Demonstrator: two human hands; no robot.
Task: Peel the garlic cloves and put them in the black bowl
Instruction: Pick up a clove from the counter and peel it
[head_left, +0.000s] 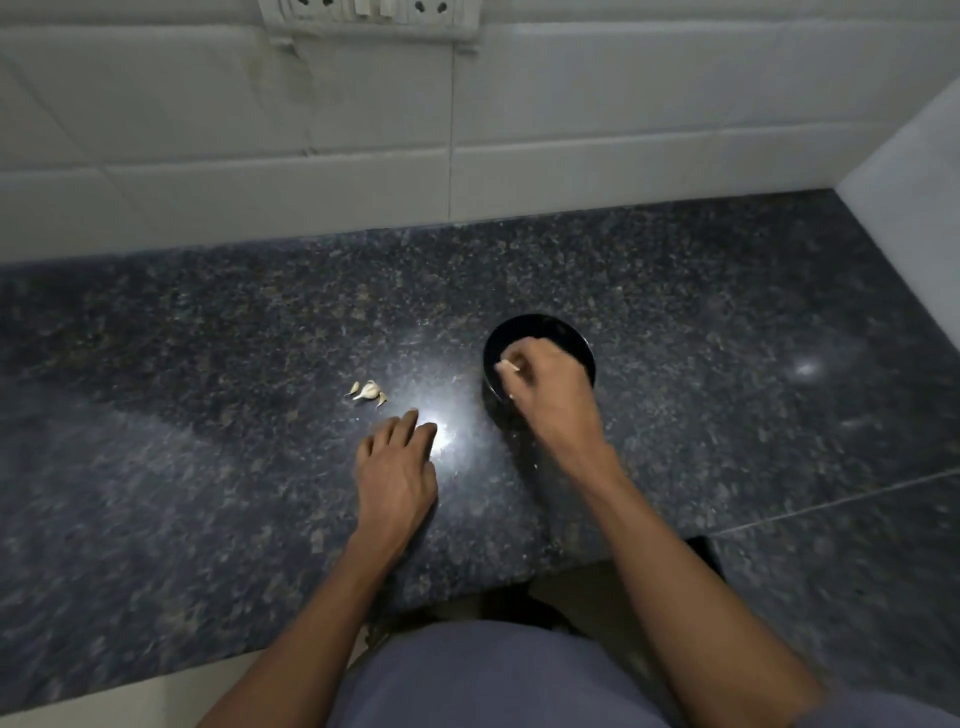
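Your right hand (545, 384) is over the black bowl (582, 338), fingers curled and pinching a pale clove (506, 367) at the fingertips, right above the bowl's open mouth on its left side. The clove looks peeled, pale and smooth, but it's small and a bit blurred, so treat that as a judgement. It is in your pinch, not yet in the bowl. Your hand covers most of the bowl's inside, so you can't tell whether any cloves already lie in there.

Your left hand (397, 467) lies flat on the dark granite counter (208, 338), fingers straight and loosely spread, holding nothing. Just beyond its fingertips, near but not touching, sits a little cluster of garlic pieces (368, 391): one larger curved bit with two smaller bits beside it. Can't tell whether these are unpeeled cloves or only shed skins; the larger one looks like a clove with papery skin still on.

Progress, judged: mid-task. One clove is at the drop point, so that one is nearly done. The cluster on the counter is what's left, if it's cloves at all.

Relative to the grips: the pinched clove is at your right fingertips, directly over the bowl. The remaining pieces are well to the left of the bowl, ahead of your left hand.
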